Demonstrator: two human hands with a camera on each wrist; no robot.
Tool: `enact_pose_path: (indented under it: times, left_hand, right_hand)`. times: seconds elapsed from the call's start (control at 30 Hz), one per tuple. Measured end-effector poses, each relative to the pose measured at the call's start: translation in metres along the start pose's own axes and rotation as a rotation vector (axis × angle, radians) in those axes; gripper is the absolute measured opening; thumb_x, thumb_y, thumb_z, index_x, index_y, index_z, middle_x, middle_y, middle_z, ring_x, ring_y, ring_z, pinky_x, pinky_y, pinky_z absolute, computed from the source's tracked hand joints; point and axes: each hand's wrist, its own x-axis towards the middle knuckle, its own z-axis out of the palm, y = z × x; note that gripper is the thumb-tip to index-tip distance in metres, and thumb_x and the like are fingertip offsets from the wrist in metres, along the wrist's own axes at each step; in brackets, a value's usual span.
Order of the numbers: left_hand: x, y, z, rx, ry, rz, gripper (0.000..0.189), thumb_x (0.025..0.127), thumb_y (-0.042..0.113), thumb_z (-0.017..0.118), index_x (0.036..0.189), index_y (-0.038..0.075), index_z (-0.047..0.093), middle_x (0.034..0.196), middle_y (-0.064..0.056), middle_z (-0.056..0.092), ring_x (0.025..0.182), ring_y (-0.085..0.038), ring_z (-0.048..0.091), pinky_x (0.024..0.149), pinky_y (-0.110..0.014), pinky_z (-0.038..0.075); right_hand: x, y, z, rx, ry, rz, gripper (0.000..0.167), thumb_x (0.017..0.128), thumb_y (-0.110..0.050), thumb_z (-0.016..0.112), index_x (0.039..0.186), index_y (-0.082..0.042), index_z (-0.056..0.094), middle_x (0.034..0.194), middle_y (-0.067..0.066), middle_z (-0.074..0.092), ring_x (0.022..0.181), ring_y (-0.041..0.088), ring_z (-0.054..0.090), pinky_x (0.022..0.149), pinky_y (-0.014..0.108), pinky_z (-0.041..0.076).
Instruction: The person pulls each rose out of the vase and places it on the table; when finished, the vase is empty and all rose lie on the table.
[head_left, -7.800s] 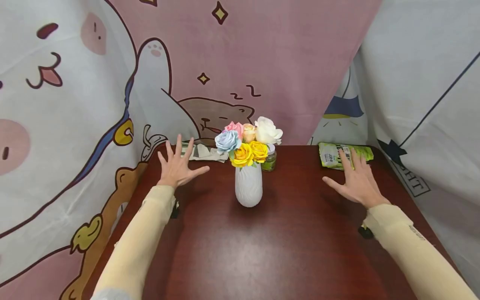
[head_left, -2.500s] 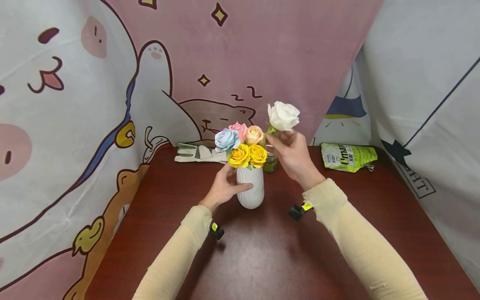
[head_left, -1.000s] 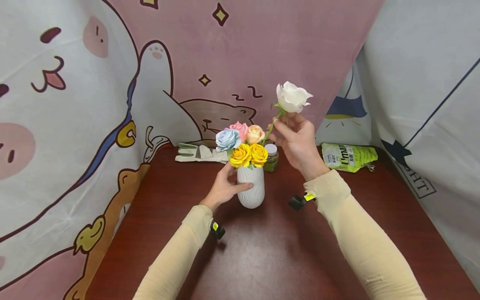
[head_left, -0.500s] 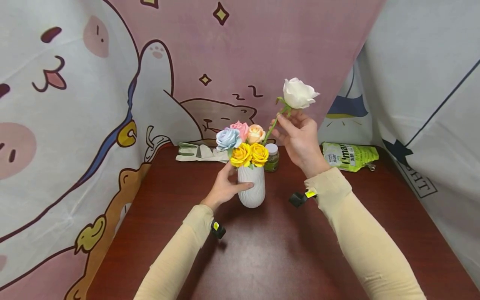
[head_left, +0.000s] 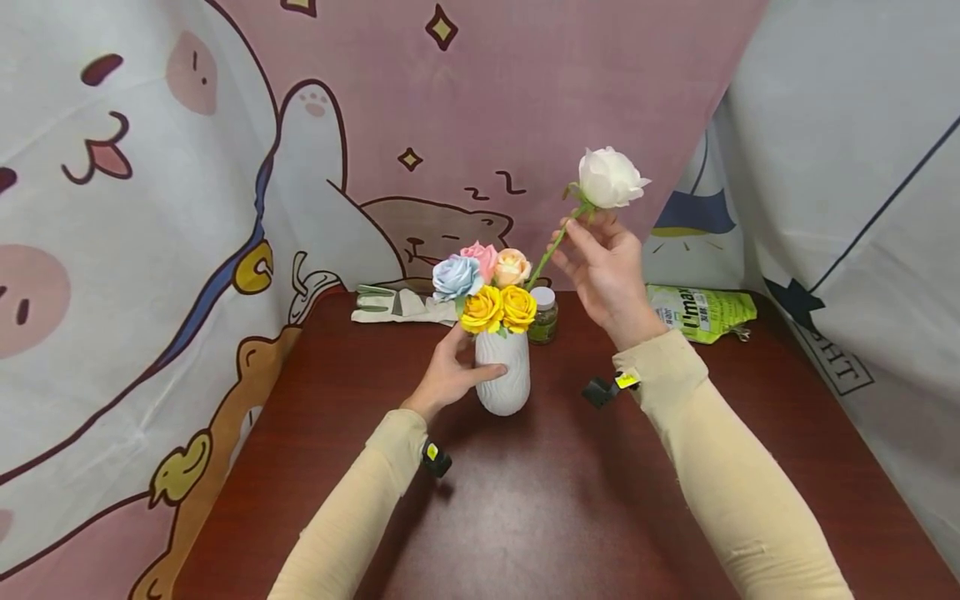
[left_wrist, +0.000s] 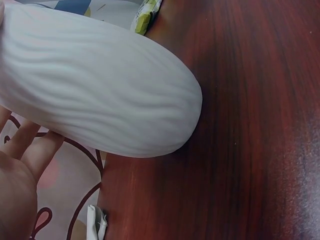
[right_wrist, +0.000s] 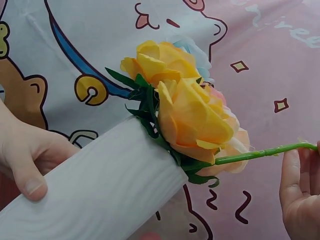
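A white ribbed vase (head_left: 503, 379) stands on the dark red table, holding yellow, blue, pink and peach artificial roses (head_left: 482, 310). My left hand (head_left: 447, 375) grips the vase from the left, thumb across its front; the left wrist view shows fingers (left_wrist: 42, 152) behind the vase (left_wrist: 115, 85). Up to the right, my right hand (head_left: 607, 271) pinches the green stem of a white artificial rose (head_left: 611, 177) just below its bloom. That stem (right_wrist: 260, 153) slants down into the bunch at the vase mouth in the right wrist view, its lower end hidden among the yellow roses (right_wrist: 195, 117).
Behind the vase stands a small jar (head_left: 543, 317) with a white lid. A white and green glove (head_left: 397, 306) lies at the back left, a green packet (head_left: 701, 314) at the back right. Printed cloth (head_left: 585, 83) hangs around the table's far and side edges.
From wide-spread, the left hand came to the vase and the right hand to the white rose. The right hand has drawn the rose up and rightward; the vase stays put.
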Motion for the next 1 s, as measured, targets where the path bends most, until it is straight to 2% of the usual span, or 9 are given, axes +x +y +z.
enact_pose_path:
  times: [0.33,0.67,0.77,0.9,1.0]
  left_hand:
    - [0.001,-0.001,-0.001,0.0,0.007,0.024,0.082,0.081,0.008,0.092,0.152,0.018,0.051,0.144,-0.003,0.06,0.13,-0.027,0.06,0.108,-0.053,0.051]
    - [0.002,0.002,0.001,0.025,0.004,-0.032,0.084,0.082,0.002,0.089,0.155,0.01,0.046,0.15,-0.012,0.056,0.135,-0.035,0.055,0.113,-0.059,0.045]
    - [0.002,0.001,0.001,0.04,0.006,-0.037,0.085,0.083,0.005,0.089,0.155,0.013,0.046,0.151,-0.009,0.055,0.136,-0.033,0.055,0.113,-0.057,0.045]
    - [0.0,0.002,0.0,0.053,0.011,-0.032,0.084,0.083,0.012,0.091,0.155,0.02,0.047,0.151,-0.002,0.056,0.13,-0.03,0.06,0.109,-0.055,0.049]
    - [-0.001,0.001,-0.001,0.061,0.008,-0.014,0.084,0.082,0.015,0.092,0.154,0.022,0.049,0.149,0.0,0.057,0.126,-0.03,0.063,0.106,-0.054,0.051]
  right_hand:
    - [0.004,-0.003,-0.003,0.023,0.015,-0.036,0.005,0.1,-0.002,0.069,0.102,-0.005,0.067,0.098,0.008,0.069,0.084,0.02,0.07,0.074,0.029,0.062]
    - [0.011,-0.01,-0.005,0.049,0.072,-0.06,0.012,0.099,0.002,0.068,0.11,0.002,0.063,0.099,0.01,0.065,0.083,0.02,0.068,0.072,0.028,0.062]
    - [0.014,-0.012,-0.006,0.058,0.11,-0.06,0.011,0.099,0.003,0.068,0.108,0.002,0.063,0.098,0.011,0.065,0.082,0.02,0.069,0.071,0.028,0.062]
    - [0.019,-0.015,-0.008,0.067,0.157,-0.062,0.007,0.099,0.004,0.067,0.104,0.0,0.064,0.097,0.01,0.065,0.081,0.02,0.069,0.069,0.027,0.061]
    - [0.021,-0.017,-0.012,0.067,0.171,-0.066,0.007,0.1,0.004,0.066,0.105,-0.001,0.064,0.097,0.01,0.064,0.082,0.02,0.068,0.071,0.027,0.061]
